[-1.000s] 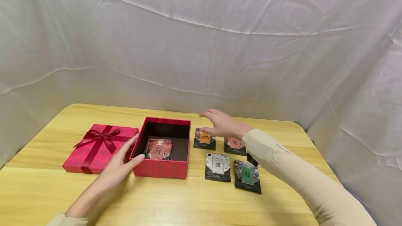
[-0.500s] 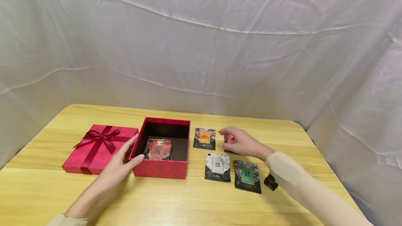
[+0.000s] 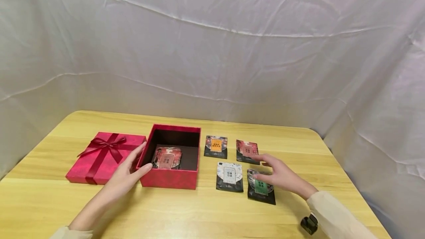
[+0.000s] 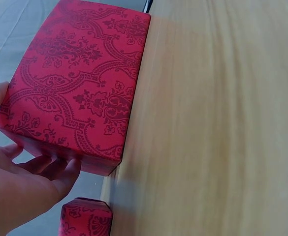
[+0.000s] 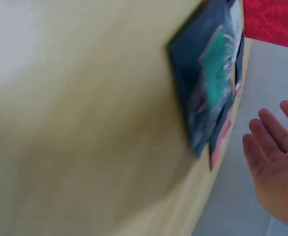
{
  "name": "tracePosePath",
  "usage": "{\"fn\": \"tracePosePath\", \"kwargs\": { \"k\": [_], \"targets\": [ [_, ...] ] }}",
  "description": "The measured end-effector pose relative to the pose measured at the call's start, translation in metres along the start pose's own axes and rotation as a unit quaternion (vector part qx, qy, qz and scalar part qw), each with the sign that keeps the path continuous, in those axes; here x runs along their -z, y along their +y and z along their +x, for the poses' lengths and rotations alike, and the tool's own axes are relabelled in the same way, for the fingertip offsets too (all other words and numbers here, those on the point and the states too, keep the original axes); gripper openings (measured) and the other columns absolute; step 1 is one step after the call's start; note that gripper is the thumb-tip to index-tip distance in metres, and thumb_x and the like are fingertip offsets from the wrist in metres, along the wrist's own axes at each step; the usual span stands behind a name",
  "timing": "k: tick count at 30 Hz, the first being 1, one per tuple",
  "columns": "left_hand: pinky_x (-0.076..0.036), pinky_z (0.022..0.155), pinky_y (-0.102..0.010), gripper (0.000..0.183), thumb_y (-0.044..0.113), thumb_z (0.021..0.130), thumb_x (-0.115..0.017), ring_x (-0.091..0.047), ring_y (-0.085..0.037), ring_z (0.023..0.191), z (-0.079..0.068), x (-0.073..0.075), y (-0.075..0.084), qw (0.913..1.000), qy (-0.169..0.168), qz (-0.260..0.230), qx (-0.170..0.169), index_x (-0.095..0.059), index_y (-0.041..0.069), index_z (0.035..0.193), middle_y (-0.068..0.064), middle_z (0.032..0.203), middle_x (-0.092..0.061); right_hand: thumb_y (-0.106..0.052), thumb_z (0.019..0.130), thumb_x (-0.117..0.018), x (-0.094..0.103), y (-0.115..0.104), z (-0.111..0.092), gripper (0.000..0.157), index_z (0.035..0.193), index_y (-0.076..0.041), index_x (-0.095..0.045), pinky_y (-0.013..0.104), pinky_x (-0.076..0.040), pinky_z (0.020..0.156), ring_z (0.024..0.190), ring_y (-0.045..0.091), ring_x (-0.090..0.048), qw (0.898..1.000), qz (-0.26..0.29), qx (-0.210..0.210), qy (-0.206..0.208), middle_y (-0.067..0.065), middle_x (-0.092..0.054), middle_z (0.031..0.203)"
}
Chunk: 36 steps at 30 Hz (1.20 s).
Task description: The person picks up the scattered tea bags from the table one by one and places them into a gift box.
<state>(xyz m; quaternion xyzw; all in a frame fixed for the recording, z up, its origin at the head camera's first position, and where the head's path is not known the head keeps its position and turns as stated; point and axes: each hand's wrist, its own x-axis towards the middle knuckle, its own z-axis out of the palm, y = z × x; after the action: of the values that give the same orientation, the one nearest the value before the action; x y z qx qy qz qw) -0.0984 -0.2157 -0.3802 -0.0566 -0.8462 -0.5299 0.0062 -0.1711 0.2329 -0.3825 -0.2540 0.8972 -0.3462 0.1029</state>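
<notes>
A red gift box [image 3: 169,178] stands uncovered, one red tea sachet [image 3: 167,158] lying flat inside on its dark bottom. My left hand [image 3: 124,172] holds the box's near left corner, thumb at the front rim and fingers along the left wall; the left wrist view shows the fingertips against the patterned side [image 4: 75,73]. Over the green tea sachet [image 3: 261,191] hovers my right hand [image 3: 282,175], fingers spread, nothing held. In the right wrist view its palm [image 5: 281,182] faces the camera beside the green sachet [image 5: 212,73]; whether a fingertip touches is unclear.
Left of the box lies its red lid [image 3: 106,158] with a ribbon bow. To the right are an orange-label sachet [image 3: 216,146], a red sachet [image 3: 247,151] and a white one [image 3: 230,177]. A pale cloth [image 3: 212,47] hangs behind the wooden table.
My right hand has moved right and toward me, from above the orange-label sachet, past the red one, to the green one. My left hand and the box have stayed put.
</notes>
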Motion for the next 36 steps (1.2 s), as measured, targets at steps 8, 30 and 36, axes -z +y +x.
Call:
{"fn": "tracePosePath", "kwargs": {
  "k": [8, 30, 36],
  "targets": [
    [-0.02, 0.102, -0.071, 0.073, 0.025, 0.097, -0.06, -0.016, -0.048, 0.139, 0.0, 0.0, 0.002, 1.0, -0.003, -0.003, 0.004, -0.018, 0.013, 0.156, -0.025, 0.155, -0.02, -0.035, 0.08, -0.078, 0.003, 0.013, -0.025, 0.07, 0.137, -0.005, -0.051, 0.062, -0.036, 0.098, 0.125, 0.044, -0.045, 0.999, -0.026, -0.017, -0.013, 0.019, -0.049, 0.138],
    [-0.018, 0.103, -0.07, 0.072, 0.027, 0.097, -0.059, -0.016, -0.046, 0.14, 0.001, 0.001, 0.001, 0.9999, 0.001, 0.012, 0.005, -0.02, 0.011, 0.155, -0.024, 0.155, -0.021, -0.034, 0.065, -0.088, -0.009, 0.031, -0.037, 0.095, 0.141, 0.002, -0.044, 0.067, -0.034, 0.096, 0.122, 0.047, -0.043, 0.998, -0.065, 0.01, -0.023, 0.028, -0.044, 0.137],
    [-0.019, 0.103, -0.07, 0.072, 0.029, 0.097, -0.06, -0.017, -0.047, 0.14, 0.0, 0.0, 0.0, 0.9998, 0.004, 0.017, 0.003, -0.021, 0.011, 0.155, -0.025, 0.154, -0.022, -0.034, 0.064, -0.088, -0.011, 0.031, -0.037, 0.094, 0.141, 0.0, -0.045, 0.067, -0.035, 0.095, 0.121, 0.045, -0.043, 0.997, -0.067, 0.013, -0.02, 0.026, -0.044, 0.138]
  ]
}}
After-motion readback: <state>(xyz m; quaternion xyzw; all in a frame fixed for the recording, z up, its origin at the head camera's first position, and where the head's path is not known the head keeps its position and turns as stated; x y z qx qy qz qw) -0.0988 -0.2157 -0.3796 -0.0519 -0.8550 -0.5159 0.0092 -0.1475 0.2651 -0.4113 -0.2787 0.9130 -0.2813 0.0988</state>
